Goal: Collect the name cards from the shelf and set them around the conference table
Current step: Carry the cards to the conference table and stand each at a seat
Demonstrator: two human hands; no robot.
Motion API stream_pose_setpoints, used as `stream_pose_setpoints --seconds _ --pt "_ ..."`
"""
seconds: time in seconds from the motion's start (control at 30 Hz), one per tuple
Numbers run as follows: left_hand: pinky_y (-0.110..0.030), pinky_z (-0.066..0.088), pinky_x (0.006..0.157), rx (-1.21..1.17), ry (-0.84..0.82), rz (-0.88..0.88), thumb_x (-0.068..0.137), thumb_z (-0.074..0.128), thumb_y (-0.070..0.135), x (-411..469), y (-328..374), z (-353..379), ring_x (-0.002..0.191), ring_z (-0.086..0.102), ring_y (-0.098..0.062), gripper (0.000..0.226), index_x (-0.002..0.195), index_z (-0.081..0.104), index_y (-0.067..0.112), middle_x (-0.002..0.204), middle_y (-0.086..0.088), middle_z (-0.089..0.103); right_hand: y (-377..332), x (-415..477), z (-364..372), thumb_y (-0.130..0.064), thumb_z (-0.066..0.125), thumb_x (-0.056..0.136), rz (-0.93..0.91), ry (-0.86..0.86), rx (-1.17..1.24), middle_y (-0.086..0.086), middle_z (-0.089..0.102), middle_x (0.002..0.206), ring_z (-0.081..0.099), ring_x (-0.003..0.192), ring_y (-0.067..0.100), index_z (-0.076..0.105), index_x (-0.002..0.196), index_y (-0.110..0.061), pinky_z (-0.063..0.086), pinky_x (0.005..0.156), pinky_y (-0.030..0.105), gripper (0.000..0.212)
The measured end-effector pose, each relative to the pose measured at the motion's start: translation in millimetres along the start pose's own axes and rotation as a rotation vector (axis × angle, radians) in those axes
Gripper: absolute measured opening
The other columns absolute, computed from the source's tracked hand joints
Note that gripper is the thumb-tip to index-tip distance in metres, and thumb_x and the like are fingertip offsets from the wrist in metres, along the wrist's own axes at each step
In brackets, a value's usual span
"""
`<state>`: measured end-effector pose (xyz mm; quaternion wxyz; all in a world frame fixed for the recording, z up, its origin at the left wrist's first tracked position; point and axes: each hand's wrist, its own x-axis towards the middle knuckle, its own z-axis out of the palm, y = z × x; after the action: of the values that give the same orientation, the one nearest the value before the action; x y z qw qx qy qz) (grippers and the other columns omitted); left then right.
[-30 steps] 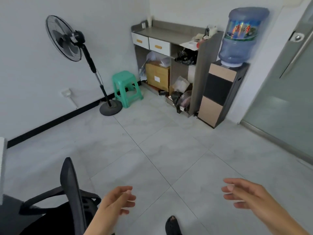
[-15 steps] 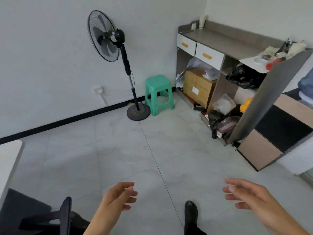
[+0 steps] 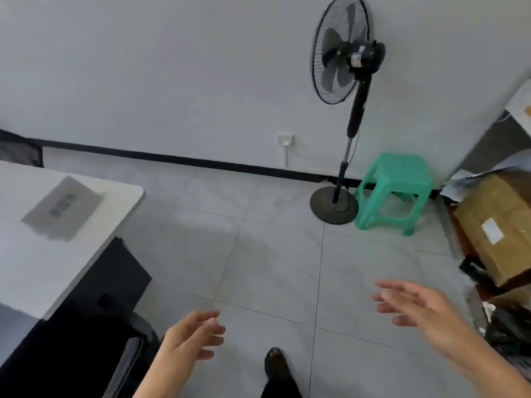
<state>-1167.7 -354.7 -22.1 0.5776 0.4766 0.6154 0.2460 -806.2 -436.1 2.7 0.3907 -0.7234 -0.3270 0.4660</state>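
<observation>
A name card stands on the white conference table at the left, its print blurred. My left hand hovers over the floor at the bottom centre, fingers loosely spread and empty. My right hand is held out at the lower right, also empty with fingers apart. Only the edge of the shelf shows at the far right. No other name cards are visible.
A black standing fan and a green plastic stool stand by the wall. A cardboard box and black bags sit at the right. A dark office chair is at the lower left. My shoe is on the tiled floor.
The view has swung left: the shelf has slid to the right edge, the water dispenser is gone from view, and the table with a name card has come in at the left. Both hands stay empty.
</observation>
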Motion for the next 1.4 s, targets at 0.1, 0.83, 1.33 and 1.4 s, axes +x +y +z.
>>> stream_pose_setpoints --seconds 0.1,0.83,1.33,1.4 --pt "-0.038 0.053 0.070 -0.065 0.091 -0.067 0.094 0.055 0.010 41.3 3.0 -11.8 0.085 0.071 -0.032 0.016 0.104 0.068 0.007 0.090 -0.017 0.075 -24.4 67.7 20.2 -0.024 0.066 0.083 0.003 -0.075 -0.058 -0.003 0.079 0.089 0.074 0.082 0.012 0.071 0.103 -0.021 0.053 0.079 0.037 0.020" --pt "-0.039 0.057 0.077 -0.301 0.661 -0.193 0.093 0.056 0.018 242.1 102.0 -166.9 0.085 0.072 -0.024 0.016 0.104 0.068 0.016 0.088 -0.007 0.076 -269.7 412.2 278.9 -0.021 0.063 0.089 -0.150 -0.675 -0.395 -0.005 0.078 0.092 0.074 0.085 0.010 0.071 0.106 -0.023 0.054 0.077 0.033 0.019" --pt "-0.030 0.056 0.072 -0.576 1.087 -0.367 0.094 0.054 0.016 313.3 122.3 -266.5 0.087 0.072 -0.021 0.018 0.107 0.067 0.016 0.093 -0.010 0.075 -412.8 530.7 558.8 -0.025 0.065 0.088 -0.296 -1.191 -0.687 -0.002 0.076 0.098 0.073 0.084 0.007 0.068 0.109 -0.026 0.054 0.076 0.028 0.021" --pt "-0.031 0.056 0.075 -0.606 1.120 -0.392 0.094 0.055 0.017 312.7 111.8 -286.9 0.087 0.072 -0.020 0.018 0.108 0.067 0.017 0.093 -0.009 0.075 -414.7 525.9 590.5 -0.026 0.065 0.088 -0.302 -1.228 -0.720 -0.003 0.076 0.098 0.073 0.084 0.006 0.068 0.109 -0.026 0.054 0.076 0.029 0.021"
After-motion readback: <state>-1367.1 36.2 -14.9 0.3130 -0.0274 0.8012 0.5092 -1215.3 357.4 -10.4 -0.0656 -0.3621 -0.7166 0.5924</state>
